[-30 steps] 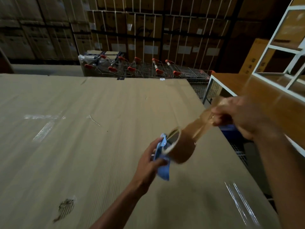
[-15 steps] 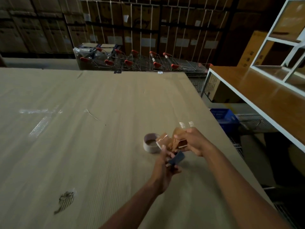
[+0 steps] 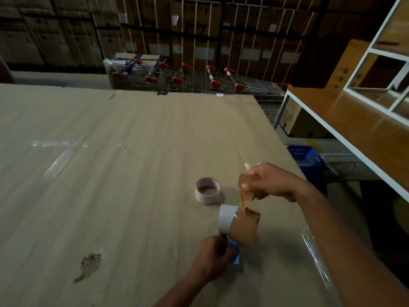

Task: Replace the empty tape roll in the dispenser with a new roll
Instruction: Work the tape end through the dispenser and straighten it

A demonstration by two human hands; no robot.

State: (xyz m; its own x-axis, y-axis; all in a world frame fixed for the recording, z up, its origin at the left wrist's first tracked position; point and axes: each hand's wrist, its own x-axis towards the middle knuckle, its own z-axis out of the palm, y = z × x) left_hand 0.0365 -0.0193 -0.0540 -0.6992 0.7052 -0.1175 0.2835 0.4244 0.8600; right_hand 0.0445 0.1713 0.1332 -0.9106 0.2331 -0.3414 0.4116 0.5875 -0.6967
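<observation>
My left hand (image 3: 211, 255) grips a blue tape dispenser (image 3: 235, 254) low over the cardboard-covered table (image 3: 110, 196). A brown tape roll (image 3: 240, 224) with a white core edge sits on the dispenser. My right hand (image 3: 272, 182) pinches a crumpled strip of brown tape (image 3: 246, 193) that runs down to the roll. An empty whitish tape core (image 3: 207, 190) lies flat on the table just left of my right hand.
The table's right edge drops off near a blue crate (image 3: 306, 155). A wooden shelf with a white frame (image 3: 354, 120) stands at the right. Shopping carts (image 3: 199, 80) and stacked boxes fill the back. Clear tape patches shine on the cardboard.
A second ago my right hand pulled a long strip up and to the right. Both hands then dropped close together near the table, and the strip is now short and crumpled.
</observation>
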